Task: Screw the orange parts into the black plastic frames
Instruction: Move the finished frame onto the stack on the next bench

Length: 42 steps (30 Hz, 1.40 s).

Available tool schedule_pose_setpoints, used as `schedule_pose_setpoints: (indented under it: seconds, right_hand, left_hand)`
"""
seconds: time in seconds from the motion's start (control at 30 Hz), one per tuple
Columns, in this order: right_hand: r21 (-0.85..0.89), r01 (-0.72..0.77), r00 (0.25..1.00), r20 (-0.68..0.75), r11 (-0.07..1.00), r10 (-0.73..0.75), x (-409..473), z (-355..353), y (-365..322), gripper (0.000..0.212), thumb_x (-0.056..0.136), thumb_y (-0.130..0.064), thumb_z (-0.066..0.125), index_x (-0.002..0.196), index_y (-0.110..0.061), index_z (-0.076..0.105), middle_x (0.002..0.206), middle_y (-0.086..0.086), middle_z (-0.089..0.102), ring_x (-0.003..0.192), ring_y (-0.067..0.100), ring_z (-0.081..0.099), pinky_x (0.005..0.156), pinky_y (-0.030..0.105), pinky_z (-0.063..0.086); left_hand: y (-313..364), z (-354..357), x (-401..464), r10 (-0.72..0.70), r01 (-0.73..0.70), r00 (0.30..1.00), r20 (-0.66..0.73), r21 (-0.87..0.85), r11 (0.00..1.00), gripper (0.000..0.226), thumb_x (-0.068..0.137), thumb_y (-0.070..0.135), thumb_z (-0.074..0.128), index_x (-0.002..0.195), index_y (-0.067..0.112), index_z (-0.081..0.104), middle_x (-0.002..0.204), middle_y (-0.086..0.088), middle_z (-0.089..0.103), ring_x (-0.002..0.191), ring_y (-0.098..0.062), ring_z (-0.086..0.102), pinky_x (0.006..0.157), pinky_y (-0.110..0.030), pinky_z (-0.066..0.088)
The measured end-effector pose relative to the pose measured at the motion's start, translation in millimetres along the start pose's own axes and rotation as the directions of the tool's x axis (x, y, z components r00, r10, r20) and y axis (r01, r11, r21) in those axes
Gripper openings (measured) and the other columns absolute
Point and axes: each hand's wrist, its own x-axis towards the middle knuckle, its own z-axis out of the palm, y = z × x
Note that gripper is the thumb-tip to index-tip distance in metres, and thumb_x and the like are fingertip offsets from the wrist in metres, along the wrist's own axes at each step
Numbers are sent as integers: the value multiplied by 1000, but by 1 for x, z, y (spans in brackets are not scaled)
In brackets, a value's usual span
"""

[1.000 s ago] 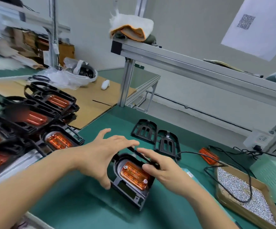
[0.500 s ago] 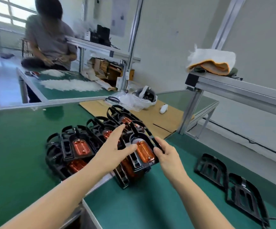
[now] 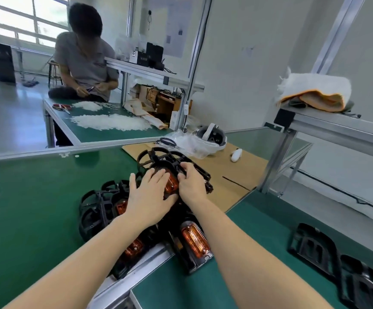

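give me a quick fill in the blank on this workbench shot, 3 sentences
1. Both hands, left and right, rest on a black frame holding an ______ part.
2. The bench mat is ______ in colour.
3. The two empty frames lie to the ______ of the hands.

Missing words: orange; green; right

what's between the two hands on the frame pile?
Head view: between the left hand and right hand shows the orange part of the top black frame, nothing else.
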Motion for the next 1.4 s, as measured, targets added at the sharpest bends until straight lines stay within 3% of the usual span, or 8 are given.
schedule_pose_setpoints:
  seconds: [0.17,0.33,0.63,0.8,0.87,0.97,1.13,1.4]
  right_hand:
    - [-178,34,997,75,983,-21,4,9,9,43,103,-10,37,146,-9,36,145,12,46,134,25,42,107,31,32]
    - [-219,103,991,110,970,-81,5,7,14,47,105,-16,34,151,-12,27,155,7,33,140,24,33,112,35,27]
    - [-180,146,983,136,973,-122,-4,-7,36,52,104,-32,37,152,-18,27,158,2,29,144,18,27,116,35,24]
    - [-269,193,981,27,944,-193,-19,-31,55,44,104,-25,36,146,-14,37,146,6,46,133,24,41,108,39,32]
    - [-345,140,985,-43,928,-164,-29,-47,70,44,104,-23,34,146,-13,37,145,8,46,131,27,42,108,40,31]
    - [-456,-10,992,-119,890,-49,-47,-81,102,47,106,-28,29,151,-16,27,153,3,34,141,21,28,116,41,17]
    - [-584,-229,963,-254,779,92,-80,-146,149,50,105,-31,31,152,-17,19,157,0,25,145,17,19,118,44,6]
    - [-636,-572,820,-432,518,375,-144,-238,214,74,98,-52,41,153,-14,10,159,7,18,146,24,16,118,48,8]
  left_hand:
    - [-3,6,2,59,-60,998,13,194,979,57,99,48,27,150,23,23,158,9,17,146,-14,2,112,-55,-12]
    - [1,3,5,49,-48,999,4,293,955,62,97,52,29,149,20,24,157,4,22,146,-20,6,110,-57,-14]
    - [13,1,0,45,-38,999,-17,279,960,67,94,57,34,149,22,23,157,3,21,146,-20,7,112,-56,-11]
    - [39,0,-6,98,-80,994,-52,276,958,66,95,55,32,150,22,19,158,4,16,146,-20,5,112,-55,-10]
    - [62,5,-11,171,-150,984,-59,261,954,65,96,53,28,151,22,15,159,4,13,146,-19,3,112,-54,-12]
    - [105,18,-21,286,-273,957,-37,211,939,64,97,52,24,151,21,12,160,5,10,147,-17,0,112,-52,-13]
    - [173,48,-38,423,-434,900,102,121,893,66,97,53,27,152,26,3,160,1,3,147,-20,-6,111,-55,-15]
    - [263,118,-67,593,-617,757,276,1,787,59,100,46,25,152,29,3,161,2,-1,147,-23,-7,110,-58,-15]
